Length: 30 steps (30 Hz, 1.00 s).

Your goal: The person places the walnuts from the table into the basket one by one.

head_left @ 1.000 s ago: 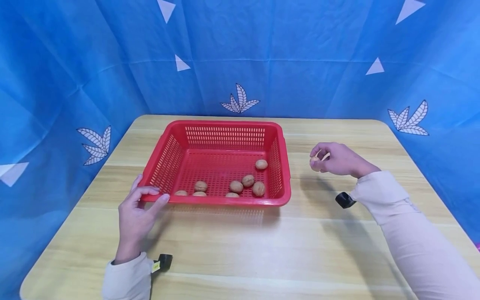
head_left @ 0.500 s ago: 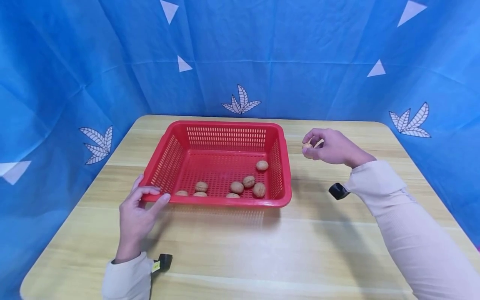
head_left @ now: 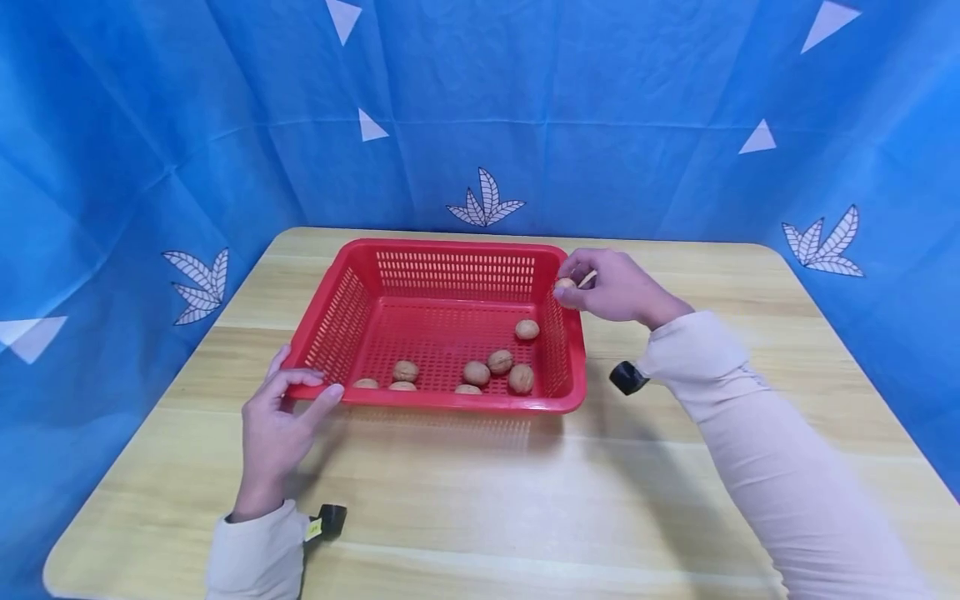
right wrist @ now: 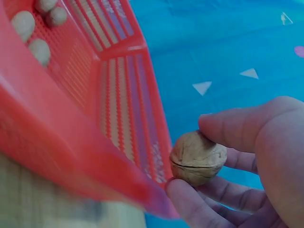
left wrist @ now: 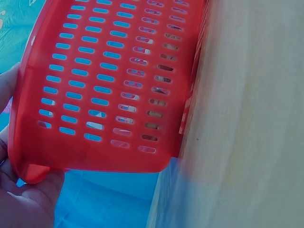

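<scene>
A red plastic basket (head_left: 450, 400) with slotted walls stands on the table, several walnuts (head_left: 521, 379) lying on its floor, mostly toward the near side. My left hand (head_left: 277, 433) grips the basket's near left corner by the rim, thumb on the near side. In the left wrist view, the fingers (left wrist: 35, 204) hold that corner beside the slotted wall (left wrist: 104, 90). My right hand (head_left: 618, 287) pinches one walnut (right wrist: 198, 157) between thumb and fingertips. In the head view, this walnut overlaps the basket's right rim.
The basket rests on a light wooden table (head_left: 465, 517) with rounded corners. A blue curtain (head_left: 615, 167) with white triangles and leaf prints hangs behind and around it. Each wrist carries a small black camera (head_left: 628, 377).
My right hand has moved left with the walnut, from the table's right side to the basket's right rim. My left hand keeps its hold on the corner.
</scene>
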Each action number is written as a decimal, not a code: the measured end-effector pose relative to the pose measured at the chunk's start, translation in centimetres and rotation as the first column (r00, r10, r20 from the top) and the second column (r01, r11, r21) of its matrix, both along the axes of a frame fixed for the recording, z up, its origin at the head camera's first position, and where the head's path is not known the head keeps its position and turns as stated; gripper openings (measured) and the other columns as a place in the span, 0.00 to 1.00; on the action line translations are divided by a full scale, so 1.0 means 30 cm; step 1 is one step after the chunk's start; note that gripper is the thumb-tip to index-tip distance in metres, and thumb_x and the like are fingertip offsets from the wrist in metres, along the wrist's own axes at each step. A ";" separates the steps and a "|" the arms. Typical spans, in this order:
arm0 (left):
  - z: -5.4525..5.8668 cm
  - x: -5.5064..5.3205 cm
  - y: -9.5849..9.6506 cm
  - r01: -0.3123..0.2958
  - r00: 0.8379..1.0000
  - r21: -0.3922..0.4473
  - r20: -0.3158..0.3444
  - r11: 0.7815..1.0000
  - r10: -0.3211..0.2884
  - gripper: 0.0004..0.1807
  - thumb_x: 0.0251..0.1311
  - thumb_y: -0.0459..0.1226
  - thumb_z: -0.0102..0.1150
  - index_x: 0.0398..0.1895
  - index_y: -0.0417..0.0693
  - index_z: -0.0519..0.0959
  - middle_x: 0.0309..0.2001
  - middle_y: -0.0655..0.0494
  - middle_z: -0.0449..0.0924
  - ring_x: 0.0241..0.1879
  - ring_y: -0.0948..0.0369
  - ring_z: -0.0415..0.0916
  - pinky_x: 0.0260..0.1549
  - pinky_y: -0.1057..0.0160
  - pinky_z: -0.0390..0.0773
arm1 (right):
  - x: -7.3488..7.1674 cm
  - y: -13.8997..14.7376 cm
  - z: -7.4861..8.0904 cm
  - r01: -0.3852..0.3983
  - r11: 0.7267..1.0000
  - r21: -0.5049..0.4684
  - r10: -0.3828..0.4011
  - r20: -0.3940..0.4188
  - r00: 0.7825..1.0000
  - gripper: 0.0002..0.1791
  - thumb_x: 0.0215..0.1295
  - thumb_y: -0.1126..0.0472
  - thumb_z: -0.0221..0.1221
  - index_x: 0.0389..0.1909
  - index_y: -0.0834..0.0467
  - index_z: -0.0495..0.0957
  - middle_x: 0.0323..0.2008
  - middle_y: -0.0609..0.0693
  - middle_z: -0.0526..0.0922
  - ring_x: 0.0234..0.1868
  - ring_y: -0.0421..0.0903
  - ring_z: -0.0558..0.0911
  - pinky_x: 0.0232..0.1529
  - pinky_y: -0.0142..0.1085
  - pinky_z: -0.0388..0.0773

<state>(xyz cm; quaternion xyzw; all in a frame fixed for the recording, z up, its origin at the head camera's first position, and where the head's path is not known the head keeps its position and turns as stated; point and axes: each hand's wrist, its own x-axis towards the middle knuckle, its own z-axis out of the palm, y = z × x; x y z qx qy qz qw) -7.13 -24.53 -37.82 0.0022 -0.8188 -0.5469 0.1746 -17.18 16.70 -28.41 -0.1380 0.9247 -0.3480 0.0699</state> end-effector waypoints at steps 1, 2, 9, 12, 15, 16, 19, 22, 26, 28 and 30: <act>0.001 0.001 -0.002 -0.001 1.000 0.002 0.003 1.000 0.001 0.14 0.54 0.33 0.70 0.38 0.33 0.76 0.67 0.52 0.65 0.70 0.58 0.54 0.53 0.61 0.74 | -0.001 -0.017 -0.007 -0.009 1.000 0.003 0.009 -0.015 1.000 0.13 0.63 0.58 0.62 0.45 0.59 0.77 0.40 0.55 0.78 0.36 0.50 0.81 0.38 0.42 0.80; 0.002 0.003 -0.003 -0.002 1.000 0.001 0.007 1.000 0.002 0.14 0.54 0.33 0.70 0.38 0.33 0.76 0.68 0.53 0.64 0.70 0.58 0.54 0.53 0.61 0.74 | -0.002 -0.033 -0.013 -0.015 1.000 0.006 0.016 -0.025 1.000 0.13 0.63 0.57 0.62 0.45 0.60 0.77 0.40 0.55 0.79 0.37 0.51 0.80 0.38 0.42 0.80; 0.007 0.002 -0.010 0.003 1.000 0.018 0.005 1.000 -0.003 0.14 0.54 0.33 0.70 0.37 0.32 0.76 0.69 0.53 0.62 0.70 0.58 0.55 0.54 0.62 0.73 | -0.008 -0.112 -0.033 -0.002 1.000 0.021 0.003 -0.028 1.000 0.15 0.63 0.57 0.63 0.46 0.59 0.76 0.42 0.54 0.80 0.41 0.51 0.77 0.42 0.44 0.79; 0.007 -0.004 -0.011 0.009 1.000 0.027 0.004 1.000 -0.010 0.14 0.54 0.33 0.70 0.37 0.32 0.76 0.69 0.52 0.62 0.70 0.58 0.55 0.54 0.63 0.73 | -0.007 -0.128 -0.031 0.010 1.000 0.027 -0.009 -0.026 1.000 0.15 0.63 0.57 0.63 0.46 0.60 0.76 0.42 0.54 0.80 0.42 0.51 0.77 0.44 0.44 0.78; 0.009 -0.007 -0.009 0.013 1.000 0.029 0.015 1.000 -0.013 0.15 0.54 0.33 0.70 0.38 0.32 0.76 0.69 0.53 0.62 0.70 0.58 0.54 0.54 0.64 0.73 | -0.005 -0.138 -0.031 0.016 0.999 0.034 -0.014 -0.035 0.999 0.15 0.63 0.56 0.64 0.46 0.59 0.76 0.41 0.54 0.80 0.42 0.51 0.77 0.43 0.44 0.78; 0.010 -0.007 -0.007 0.015 1.000 0.027 0.020 1.000 -0.015 0.15 0.54 0.34 0.70 0.38 0.33 0.76 0.69 0.53 0.62 0.70 0.58 0.54 0.53 0.64 0.74 | -0.004 -0.140 -0.032 0.017 0.999 0.036 -0.016 -0.039 0.999 0.15 0.63 0.56 0.64 0.46 0.59 0.77 0.41 0.54 0.80 0.42 0.51 0.77 0.42 0.43 0.78; 0.014 -0.011 -0.003 0.030 0.999 0.022 0.026 0.999 -0.031 0.16 0.55 0.34 0.70 0.40 0.33 0.76 0.68 0.52 0.63 0.70 0.58 0.52 0.54 0.61 0.74 | -0.002 -0.141 -0.035 0.025 0.998 0.050 -0.023 -0.036 0.999 0.16 0.62 0.55 0.65 0.47 0.59 0.76 0.41 0.54 0.80 0.42 0.51 0.77 0.42 0.43 0.79; 0.023 -0.014 -0.002 0.041 0.998 -0.003 0.045 0.999 -0.041 0.16 0.56 0.34 0.69 0.41 0.32 0.76 0.68 0.49 0.64 0.71 0.58 0.50 0.57 0.56 0.72 | 0.006 -0.134 -0.036 0.034 0.998 0.060 -0.032 -0.026 0.999 0.18 0.62 0.56 0.65 0.50 0.59 0.75 0.42 0.54 0.80 0.42 0.51 0.78 0.42 0.44 0.80; 0.040 -0.010 -0.003 0.038 0.999 -0.095 0.039 0.995 -0.035 0.18 0.54 0.37 0.71 0.43 0.35 0.78 0.62 0.42 0.71 0.72 0.57 0.51 0.60 0.45 0.67 | 0.023 -0.104 -0.031 0.048 0.998 0.038 -0.046 -0.043 0.998 0.18 0.63 0.57 0.64 0.50 0.60 0.75 0.43 0.56 0.80 0.43 0.52 0.79 0.43 0.45 0.80; 0.054 -0.006 -0.004 0.027 1.000 -0.178 -0.002 0.984 -0.028 0.20 0.52 0.38 0.72 0.45 0.36 0.79 0.57 0.37 0.75 0.72 0.54 0.53 0.61 0.39 0.65 | 0.037 -0.077 -0.031 0.065 0.998 0.020 -0.063 -0.071 0.996 0.16 0.64 0.57 0.63 0.49 0.61 0.75 0.42 0.56 0.80 0.42 0.52 0.80 0.42 0.45 0.81; 0.074 -0.003 -0.004 0.013 0.997 -0.266 -0.067 0.964 -0.031 0.23 0.50 0.39 0.73 0.48 0.37 0.80 0.54 0.34 0.77 0.71 0.49 0.55 0.59 0.33 0.62 | 0.054 -0.040 -0.034 0.095 0.995 0.013 -0.092 -0.128 0.987 0.14 0.65 0.57 0.62 0.45 0.61 0.76 0.38 0.55 0.81 0.39 0.52 0.80 0.40 0.44 0.80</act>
